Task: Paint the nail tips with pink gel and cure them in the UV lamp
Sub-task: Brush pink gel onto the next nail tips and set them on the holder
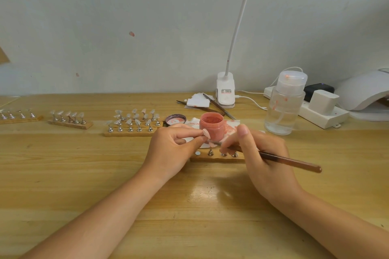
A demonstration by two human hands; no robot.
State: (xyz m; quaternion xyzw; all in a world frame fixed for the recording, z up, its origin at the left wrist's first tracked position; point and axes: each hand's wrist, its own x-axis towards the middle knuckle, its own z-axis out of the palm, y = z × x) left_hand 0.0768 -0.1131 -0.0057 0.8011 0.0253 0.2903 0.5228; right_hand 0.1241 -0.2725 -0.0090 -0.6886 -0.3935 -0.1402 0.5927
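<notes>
My left hand [174,149] pinches a small pale nail tip [206,133] on its holder, just in front of the open pink gel jar [211,125]. My right hand [261,153] grips a brown brush [290,161], with the bristle end pointing left toward that nail tip. Under both hands lies a wooden strip [216,157] with several metal nail stands. The white UV lamp [364,90] sits at the far right edge of the table.
Three more wooden strips of nail tips on stands [132,124] [70,120] [19,115] line the left. The jar lid [175,119] lies beside the jar on stained tissue. A clear pump bottle [284,103], desk lamp clip [225,90], spare brushes [219,107] and power strip [322,111] stand behind.
</notes>
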